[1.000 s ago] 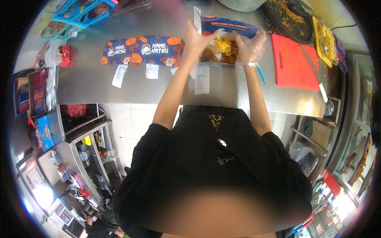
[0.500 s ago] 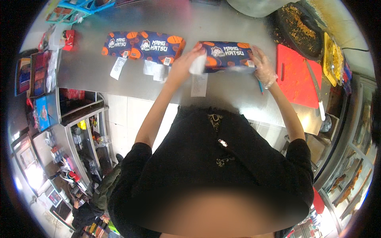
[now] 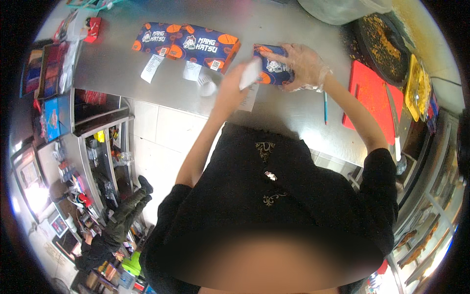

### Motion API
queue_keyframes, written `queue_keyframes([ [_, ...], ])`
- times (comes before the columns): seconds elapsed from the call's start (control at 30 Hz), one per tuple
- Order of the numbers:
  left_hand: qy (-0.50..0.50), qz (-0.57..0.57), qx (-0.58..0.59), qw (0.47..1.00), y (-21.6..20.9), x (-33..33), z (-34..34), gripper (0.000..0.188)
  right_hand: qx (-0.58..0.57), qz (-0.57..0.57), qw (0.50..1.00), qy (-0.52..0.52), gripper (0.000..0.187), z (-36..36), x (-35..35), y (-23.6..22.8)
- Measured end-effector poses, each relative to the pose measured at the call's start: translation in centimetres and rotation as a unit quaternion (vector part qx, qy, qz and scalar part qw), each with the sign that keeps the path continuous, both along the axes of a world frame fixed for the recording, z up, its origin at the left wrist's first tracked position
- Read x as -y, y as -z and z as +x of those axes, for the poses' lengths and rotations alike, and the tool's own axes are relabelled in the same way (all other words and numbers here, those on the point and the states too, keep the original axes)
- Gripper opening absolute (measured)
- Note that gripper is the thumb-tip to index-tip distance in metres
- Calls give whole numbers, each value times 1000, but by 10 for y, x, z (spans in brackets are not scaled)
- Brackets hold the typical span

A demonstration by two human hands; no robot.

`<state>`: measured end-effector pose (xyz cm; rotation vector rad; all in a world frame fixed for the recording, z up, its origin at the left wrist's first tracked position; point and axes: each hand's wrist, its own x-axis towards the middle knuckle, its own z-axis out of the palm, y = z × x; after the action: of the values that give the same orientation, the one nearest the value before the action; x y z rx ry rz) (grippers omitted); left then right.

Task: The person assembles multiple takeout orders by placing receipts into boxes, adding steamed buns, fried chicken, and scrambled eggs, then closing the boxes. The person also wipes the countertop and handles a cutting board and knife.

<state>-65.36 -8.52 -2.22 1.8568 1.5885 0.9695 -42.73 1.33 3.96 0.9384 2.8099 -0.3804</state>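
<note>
A dark blue cardboard box [image 3: 269, 77] with orange circles lies at the middle of the metal counter. Its right part is hidden under my right hand [image 3: 308, 67], which wears a clear plastic glove and spans the box, gripping it from above. At the box's left end, my left hand [image 3: 230, 93] is bare and closed on a small white piece [image 3: 250, 73] that looks like folded paper. Partly behind that hand, a printed paper slip [image 3: 249, 98] lies on the counter.
Two similar boxes [image 3: 155, 39] [image 3: 203, 46] stand at the left with paper slips [image 3: 152, 67] before them. To the right are a blue pen [image 3: 325, 109], a red cutting board [image 3: 364, 93], a knife [image 3: 392, 110], a dark pan [image 3: 384, 49] and a yellow tray [image 3: 415, 88]. Someone in dark clothes [image 3: 105, 245] is at lower left.
My right hand has moved left from the box's right end onto its top. My left hand still holds the white piece near the left end. The whole view has shifted slightly.
</note>
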Motion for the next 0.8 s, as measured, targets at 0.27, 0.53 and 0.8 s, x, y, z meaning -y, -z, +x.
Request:
queue_keyframes([
  [0.27, -129, -278, 490, 816, 17, 6, 43, 27, -104, -131, 976, 138, 90, -5, -17, 14],
  [0.53, -97, -291, 550, 777, 7, -12, 51, 16, -164, -151, 962, 160, 90, 2, -22, 47],
  [0.8, -91, -293, 526, 793, 4, -12, 47, 16, -123, -181, 955, 202, 90, 1, -18, 37],
])
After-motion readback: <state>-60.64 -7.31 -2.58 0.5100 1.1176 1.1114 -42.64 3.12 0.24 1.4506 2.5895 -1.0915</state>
